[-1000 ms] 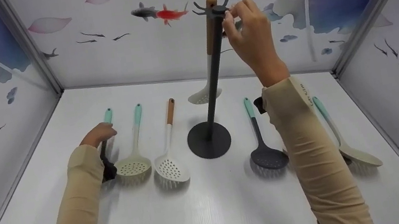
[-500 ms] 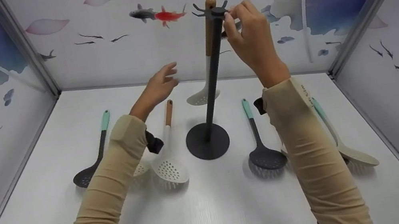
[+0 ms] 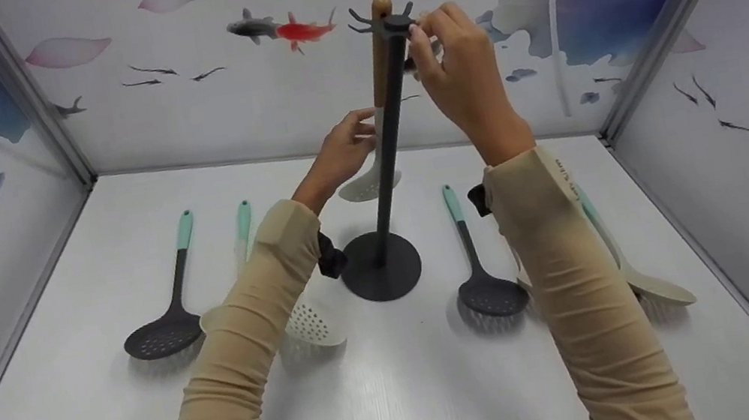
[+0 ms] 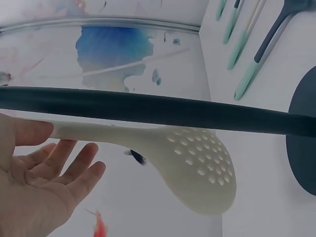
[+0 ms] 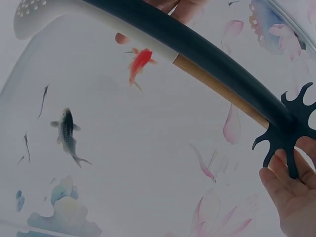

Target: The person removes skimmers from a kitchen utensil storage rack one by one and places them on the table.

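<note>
A white skimmer [image 3: 360, 189] with a wooden handle hangs on the far side of a black utensil stand [image 3: 386, 208], its perforated bowl above the table. My left hand [image 3: 344, 153] reaches behind the pole; in the left wrist view the thumb and fingers pinch the pale shaft of the skimmer [image 4: 202, 165]. At the top of the stand, my right hand [image 3: 465, 69] pinches one arm of the hook ring [image 5: 289, 131] between thumb and fingers. The pole hides part of the skimmer's shaft.
To the left lie a black skimmer [image 3: 170, 331] and two pale skimmers, partly covered by my left sleeve. On the right are another black skimmer [image 3: 494, 295] and a pale utensil [image 3: 662, 290] with a green handle. Printed wall panels [image 3: 214, 115] enclose the table.
My left hand has moved from the black skimmer at the left, up and right, to the hanging skimmer's shaft. The right hand keeps its pinch on the hook ring.
</note>
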Tool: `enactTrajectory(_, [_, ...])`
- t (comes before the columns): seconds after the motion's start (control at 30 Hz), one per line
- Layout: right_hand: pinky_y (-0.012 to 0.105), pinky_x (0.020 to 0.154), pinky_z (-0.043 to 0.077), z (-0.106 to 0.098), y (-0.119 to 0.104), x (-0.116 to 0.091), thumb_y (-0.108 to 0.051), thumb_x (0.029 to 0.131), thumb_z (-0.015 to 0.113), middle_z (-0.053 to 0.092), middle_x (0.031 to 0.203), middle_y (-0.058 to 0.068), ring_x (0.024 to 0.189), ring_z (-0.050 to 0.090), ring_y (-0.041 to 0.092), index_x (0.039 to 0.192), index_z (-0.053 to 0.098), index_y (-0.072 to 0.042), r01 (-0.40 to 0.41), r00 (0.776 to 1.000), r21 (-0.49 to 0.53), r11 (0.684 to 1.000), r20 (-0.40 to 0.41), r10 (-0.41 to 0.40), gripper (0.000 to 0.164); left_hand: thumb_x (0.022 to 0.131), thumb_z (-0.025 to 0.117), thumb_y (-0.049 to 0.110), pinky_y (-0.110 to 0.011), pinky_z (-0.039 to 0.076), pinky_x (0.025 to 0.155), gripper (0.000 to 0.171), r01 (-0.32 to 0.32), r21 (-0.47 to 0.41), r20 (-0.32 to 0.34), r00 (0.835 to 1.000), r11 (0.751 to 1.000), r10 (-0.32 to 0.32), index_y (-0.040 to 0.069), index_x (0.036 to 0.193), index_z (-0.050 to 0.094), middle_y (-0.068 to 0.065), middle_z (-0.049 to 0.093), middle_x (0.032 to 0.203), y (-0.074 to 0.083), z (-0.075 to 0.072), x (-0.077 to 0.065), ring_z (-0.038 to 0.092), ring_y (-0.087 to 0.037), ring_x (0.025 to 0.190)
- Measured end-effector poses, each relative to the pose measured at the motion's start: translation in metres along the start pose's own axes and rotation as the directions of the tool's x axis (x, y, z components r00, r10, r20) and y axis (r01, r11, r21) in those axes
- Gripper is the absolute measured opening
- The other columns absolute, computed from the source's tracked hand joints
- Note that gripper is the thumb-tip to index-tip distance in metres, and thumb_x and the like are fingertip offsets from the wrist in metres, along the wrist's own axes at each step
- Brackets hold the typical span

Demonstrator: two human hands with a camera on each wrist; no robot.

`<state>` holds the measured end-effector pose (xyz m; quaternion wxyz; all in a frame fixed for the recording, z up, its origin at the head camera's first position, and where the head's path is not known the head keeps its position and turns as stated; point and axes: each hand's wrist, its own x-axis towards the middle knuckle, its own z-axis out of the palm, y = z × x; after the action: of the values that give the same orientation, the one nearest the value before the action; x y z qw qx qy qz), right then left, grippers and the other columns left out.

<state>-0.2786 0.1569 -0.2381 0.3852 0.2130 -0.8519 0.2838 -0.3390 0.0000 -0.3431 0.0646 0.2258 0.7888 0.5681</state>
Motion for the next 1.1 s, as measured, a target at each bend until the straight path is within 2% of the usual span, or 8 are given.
enactTrajectory(0.1, [0.030, 0.073, 0.046, -0.001, 0.000, -0.001, -0.018, 0.097, 0.043, 0.057, 0.094, 0.018, 0.085, 0.054, 0.024, 0.094, 0.060, 0.005, -0.008, 1.000, -0.001, 1.000, 0.001, 0.008, 0.029, 0.095, 0.048, 0.007, -0.034, 0.042, 0.099, 0.035, -0.008, 0.013, -0.059, 0.998, 1.000, 0.008, 0.005, 0.129, 0.050, -0.013, 0.058, 0.123, -0.001, 0.004, 0.001, 0.054, -0.024, 0.116])
enactTrajectory(0.23, [0.031, 0.073, 0.047, -0.001, -0.001, -0.001, -0.017, 0.096, 0.043, 0.057, 0.095, 0.019, 0.085, 0.055, 0.025, 0.094, 0.060, 0.006, -0.008, 1.000, -0.002, 1.000, -0.006, 0.008, 0.029, 0.093, 0.050, 0.005, -0.032, 0.047, 0.093, 0.030, -0.006, -0.003, -0.091, 0.996, 1.000, 0.006, 0.002, 0.122, 0.056, -0.014, 0.059, 0.118, 0.000, 0.004, -0.001, 0.057, -0.024, 0.111])
enactTrajectory(0.33, [0.029, 0.073, 0.047, -0.001, 0.000, -0.001, -0.017, 0.096, 0.043, 0.057, 0.095, 0.018, 0.085, 0.056, 0.025, 0.093, 0.060, 0.006, -0.007, 1.000, -0.002, 1.000, -0.011, 0.007, 0.029, 0.093, 0.049, 0.005, -0.031, 0.049, 0.089, 0.030, 0.005, -0.021, -0.094, 0.996, 1.000, -0.007, 0.002, 0.122, 0.055, -0.014, 0.059, 0.118, 0.000, 0.003, -0.002, 0.058, -0.024, 0.109])
enactTrajectory(0.57, [0.031, 0.073, 0.048, 0.001, -0.001, -0.002, -0.014, 0.095, 0.043, 0.058, 0.095, 0.018, 0.085, 0.057, 0.025, 0.089, 0.059, 0.007, -0.011, 1.000, 0.019, 1.000, -0.019, 0.011, 0.027, 0.094, 0.047, 0.005, -0.031, 0.050, 0.087, 0.030, 0.012, -0.003, -0.096, 0.995, 1.000, -0.012, 0.004, 0.123, 0.054, -0.014, 0.057, 0.121, 0.003, 0.001, -0.006, 0.058, -0.024, 0.108])
enactTrajectory(0.83, [0.032, 0.074, 0.047, 0.003, -0.003, -0.002, -0.014, 0.095, 0.043, 0.058, 0.097, 0.018, 0.086, 0.057, 0.025, 0.090, 0.059, 0.007, -0.028, 0.999, 0.022, 0.999, -0.017, 0.028, 0.027, 0.094, 0.048, 0.006, -0.031, 0.051, 0.086, 0.029, 0.020, -0.039, -0.146, 0.989, 0.999, -0.026, 0.005, 0.123, 0.054, -0.014, 0.057, 0.118, 0.005, -0.003, -0.007, 0.058, -0.023, 0.104])
enactTrajectory(0.97, [0.032, 0.075, 0.047, 0.003, -0.003, -0.002, -0.014, 0.095, 0.043, 0.057, 0.097, 0.017, 0.087, 0.057, 0.025, 0.090, 0.059, 0.007, -0.036, 0.999, 0.017, 0.999, -0.018, 0.036, 0.027, 0.094, 0.050, 0.007, -0.032, 0.052, 0.086, 0.030, 0.056, -0.053, -0.190, 0.980, 0.997, -0.065, 0.006, 0.124, 0.053, -0.014, 0.057, 0.118, 0.002, -0.010, -0.010, 0.058, -0.023, 0.102])
enactTrajectory(1.1, [0.033, 0.076, 0.048, 0.003, -0.002, -0.002, -0.014, 0.095, 0.043, 0.057, 0.097, 0.017, 0.087, 0.057, 0.025, 0.090, 0.059, 0.007, -0.050, 0.999, 0.021, 0.999, -0.016, 0.050, 0.027, 0.094, 0.051, 0.008, -0.033, 0.052, 0.085, 0.031, 0.066, -0.087, -0.238, 0.968, 0.994, -0.086, 0.006, 0.125, 0.051, -0.015, 0.055, 0.116, -0.006, -0.025, -0.016, 0.057, -0.024, 0.101])
